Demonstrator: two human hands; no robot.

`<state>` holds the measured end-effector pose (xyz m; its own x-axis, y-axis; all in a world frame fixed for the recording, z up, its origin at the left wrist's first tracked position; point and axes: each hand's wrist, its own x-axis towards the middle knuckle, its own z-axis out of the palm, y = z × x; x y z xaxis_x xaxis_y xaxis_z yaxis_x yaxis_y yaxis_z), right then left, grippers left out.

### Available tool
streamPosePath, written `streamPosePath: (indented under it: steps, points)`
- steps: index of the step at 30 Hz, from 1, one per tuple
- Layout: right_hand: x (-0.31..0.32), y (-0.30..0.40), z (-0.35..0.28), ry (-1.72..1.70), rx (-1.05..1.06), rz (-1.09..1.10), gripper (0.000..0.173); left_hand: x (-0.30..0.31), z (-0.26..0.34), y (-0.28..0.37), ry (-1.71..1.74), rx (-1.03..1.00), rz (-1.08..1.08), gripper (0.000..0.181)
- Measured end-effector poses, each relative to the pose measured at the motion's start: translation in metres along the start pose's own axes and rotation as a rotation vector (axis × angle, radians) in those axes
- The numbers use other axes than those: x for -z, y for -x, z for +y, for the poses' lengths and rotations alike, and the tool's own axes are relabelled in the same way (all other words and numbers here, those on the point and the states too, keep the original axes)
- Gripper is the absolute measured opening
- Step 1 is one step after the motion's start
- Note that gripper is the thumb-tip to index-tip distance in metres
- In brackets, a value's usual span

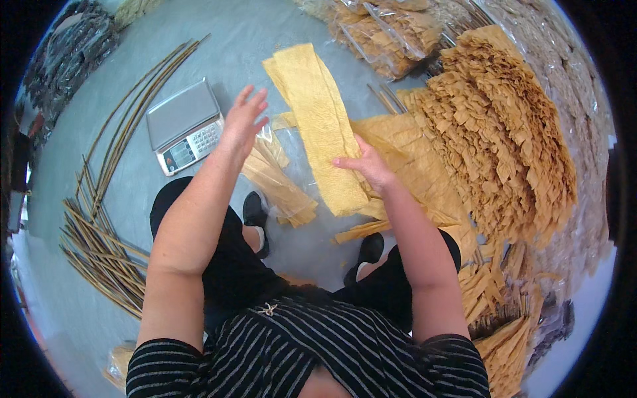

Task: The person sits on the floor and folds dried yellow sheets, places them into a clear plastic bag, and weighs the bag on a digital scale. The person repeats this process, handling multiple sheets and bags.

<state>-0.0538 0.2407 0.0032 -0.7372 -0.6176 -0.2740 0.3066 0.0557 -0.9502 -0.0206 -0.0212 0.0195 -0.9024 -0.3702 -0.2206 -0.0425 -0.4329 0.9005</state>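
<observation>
My right hand grips a long folded yellow sheet, crinkled and looking like dried tofu skin, with the thumb across its face. The strip slants up and away over the floor. Off its left side, my left hand is raised with the fingers apart and nothing in it. Beneath and between the hands, a clear plastic bag of pale tan folded strips lies on the floor. Looser amber sheets spread under and beyond my right forearm.
A digital scale with a metal pan stands left of my left hand. Thin brown rods lie along the left. A tall heap of layered amber sheets rises at right. Bagged sheets sit at the far side. More sheets lie near right.
</observation>
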Motion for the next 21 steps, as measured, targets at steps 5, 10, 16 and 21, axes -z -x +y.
streamPosePath:
  steps: [5,10,16,21]
  points:
    - [0.027,-0.018,0.067,0.174,-0.151,-0.02,0.068,0.03,0.017,-0.003,0.124,-0.003,0.019,0.054]
    - [0.02,-0.032,0.133,0.341,-0.318,-0.051,0.067,0.041,0.032,0.002,0.136,0.0,0.038,0.038]
    - [0.027,-0.028,0.175,0.062,-0.335,-0.041,0.067,0.05,0.004,0.002,-0.009,0.03,-0.021,0.029]
    - [0.05,-0.005,0.145,-0.123,-0.376,0.084,0.069,0.051,-0.07,0.001,-0.42,0.225,-0.153,0.024]
